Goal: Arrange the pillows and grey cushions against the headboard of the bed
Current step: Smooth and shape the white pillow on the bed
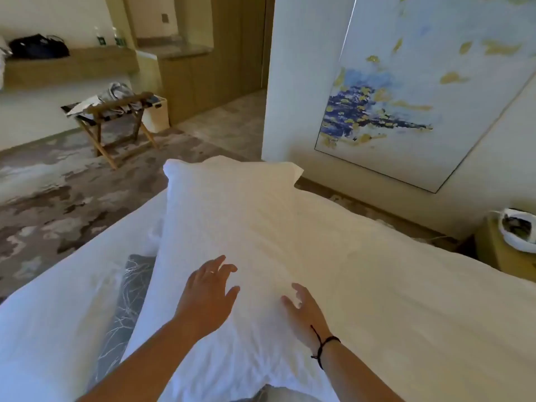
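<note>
Reaching forward, left hand (pixel 207 291) and right hand (pixel 303 311) spread their grip over the pillow (pixel 232 221).

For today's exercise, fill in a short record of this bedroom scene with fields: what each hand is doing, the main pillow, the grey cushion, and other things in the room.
left hand: left hand open, fingers spread over the white pillow
right hand: right hand open, beside the left on the same pillow; dark cord at the wrist
white pillow: white pillow lies lengthwise on the bed
grey cushion: grey cushion with pale branch pattern, partly hidden under the pillow's left edge
room: folding luggage rack on the carpet; painting on the wall; black bag on a shelf
</note>
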`<action>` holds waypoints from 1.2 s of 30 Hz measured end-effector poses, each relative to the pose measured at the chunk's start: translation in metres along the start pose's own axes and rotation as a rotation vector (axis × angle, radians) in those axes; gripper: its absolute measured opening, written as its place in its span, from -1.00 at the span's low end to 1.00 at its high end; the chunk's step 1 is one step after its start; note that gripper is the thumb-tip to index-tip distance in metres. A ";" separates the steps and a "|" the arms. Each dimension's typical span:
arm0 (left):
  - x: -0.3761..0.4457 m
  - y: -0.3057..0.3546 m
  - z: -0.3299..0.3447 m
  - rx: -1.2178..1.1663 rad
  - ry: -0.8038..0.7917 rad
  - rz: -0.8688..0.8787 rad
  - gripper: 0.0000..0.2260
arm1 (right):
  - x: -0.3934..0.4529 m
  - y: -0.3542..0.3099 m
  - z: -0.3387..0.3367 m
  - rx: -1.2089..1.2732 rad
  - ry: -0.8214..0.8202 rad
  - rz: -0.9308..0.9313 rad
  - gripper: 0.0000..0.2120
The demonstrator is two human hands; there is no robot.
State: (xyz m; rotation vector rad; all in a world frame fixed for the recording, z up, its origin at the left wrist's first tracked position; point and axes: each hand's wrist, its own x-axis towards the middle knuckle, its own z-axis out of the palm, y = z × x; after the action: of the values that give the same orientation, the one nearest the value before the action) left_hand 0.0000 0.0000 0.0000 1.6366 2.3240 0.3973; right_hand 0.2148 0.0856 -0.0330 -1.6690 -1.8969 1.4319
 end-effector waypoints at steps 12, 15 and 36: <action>0.121 -0.111 0.105 0.240 0.095 0.329 -0.46 | 0.136 0.006 0.025 0.092 0.232 0.310 -0.12; 0.123 -0.130 0.108 0.235 0.086 0.314 -0.46 | 0.151 0.005 0.024 0.185 0.182 0.348 -0.11; 0.071 -0.088 0.104 0.151 -0.021 0.129 -0.39 | 0.134 0.004 0.018 0.034 0.378 0.110 -0.63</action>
State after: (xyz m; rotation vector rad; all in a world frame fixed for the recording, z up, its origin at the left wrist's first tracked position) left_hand -0.0613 0.0451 -0.1332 1.8584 2.2892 0.2347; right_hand 0.1611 0.1908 -0.0993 -1.8934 -1.5872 1.0791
